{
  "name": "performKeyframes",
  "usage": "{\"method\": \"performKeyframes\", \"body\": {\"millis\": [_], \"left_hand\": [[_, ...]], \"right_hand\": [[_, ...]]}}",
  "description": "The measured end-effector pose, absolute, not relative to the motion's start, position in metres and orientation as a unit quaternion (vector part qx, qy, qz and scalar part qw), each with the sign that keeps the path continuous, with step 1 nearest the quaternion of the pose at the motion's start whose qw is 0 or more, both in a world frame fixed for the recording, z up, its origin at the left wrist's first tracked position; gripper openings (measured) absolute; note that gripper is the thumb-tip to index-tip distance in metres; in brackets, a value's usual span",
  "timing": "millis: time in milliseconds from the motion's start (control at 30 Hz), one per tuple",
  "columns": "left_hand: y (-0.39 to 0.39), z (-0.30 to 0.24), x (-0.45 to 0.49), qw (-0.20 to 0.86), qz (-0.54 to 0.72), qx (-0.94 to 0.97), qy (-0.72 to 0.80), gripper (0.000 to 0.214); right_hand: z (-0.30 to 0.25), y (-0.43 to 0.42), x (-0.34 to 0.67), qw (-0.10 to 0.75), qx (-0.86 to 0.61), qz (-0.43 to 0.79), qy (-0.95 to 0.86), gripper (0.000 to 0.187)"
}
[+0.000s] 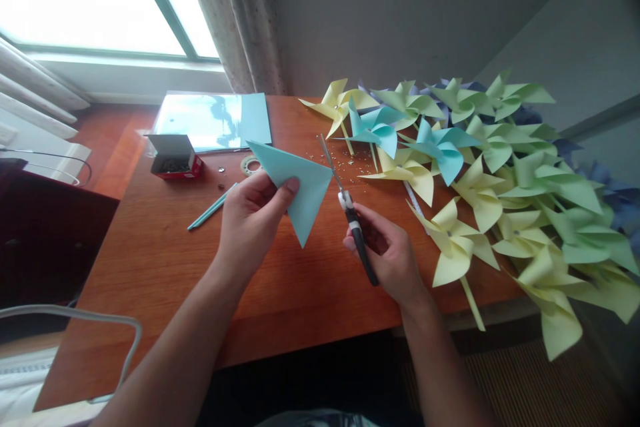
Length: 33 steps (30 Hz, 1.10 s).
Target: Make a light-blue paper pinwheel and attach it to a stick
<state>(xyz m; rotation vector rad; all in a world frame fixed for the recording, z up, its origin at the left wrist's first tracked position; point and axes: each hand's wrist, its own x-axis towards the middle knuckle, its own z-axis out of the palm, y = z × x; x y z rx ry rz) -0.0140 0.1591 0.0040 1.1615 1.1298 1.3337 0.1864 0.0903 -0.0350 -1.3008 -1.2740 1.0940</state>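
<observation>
A light blue sheet of paper folded into a triangle (311, 192) is pinched between the thumb and fingers of my left hand (255, 210), held above the table. My right hand (387, 247) grips a pair of scissors (356, 227) with black handles, its blades pointing up and away beside the paper's right corner. Whether the blades touch the paper I cannot tell. Behind the paper, partly covered by it, lies a roll of clear tape (249, 164). Two thin blue paper sticks (207, 212) rest left of my left hand.
Many yellow, green and blue paper pinwheels (450, 233) fill the right side of the wooden table (165, 293). At the back left are a small open box (176, 159) of dark little pieces and a plastic-wrapped stack of blue paper (256, 119). Tiny crumbs (353, 161) lie behind the scissors.
</observation>
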Motion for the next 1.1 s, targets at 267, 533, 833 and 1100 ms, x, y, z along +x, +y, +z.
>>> {"method": "performKeyframes", "body": {"millis": [267, 533, 833, 1100], "left_hand": [[0.1591, 0.0042, -0.0149, 0.497, 0.551, 0.48, 0.468, 0.016], [0.1601, 0.0034, -0.0152, 0.495, 0.563, 0.476, 0.459, 0.014], [0.1599, 0.0024, -0.0165, 0.495, 0.556, 0.485, 0.458, 0.015], [0.1609, 0.0009, -0.0172, 0.49, 0.554, 0.491, 0.459, 0.015]], "right_hand": [[-0.0344, 0.0903, 0.187, 0.481, -0.536, 0.445, -0.532, 0.047], [-0.0338, 0.0901, 0.1865, 0.476, -0.537, 0.451, -0.531, 0.048], [-0.0345, 0.0903, 0.1869, 0.478, -0.531, 0.452, -0.535, 0.047], [-0.0357, 0.0912, 0.1872, 0.478, -0.532, 0.445, -0.538, 0.048]]}}
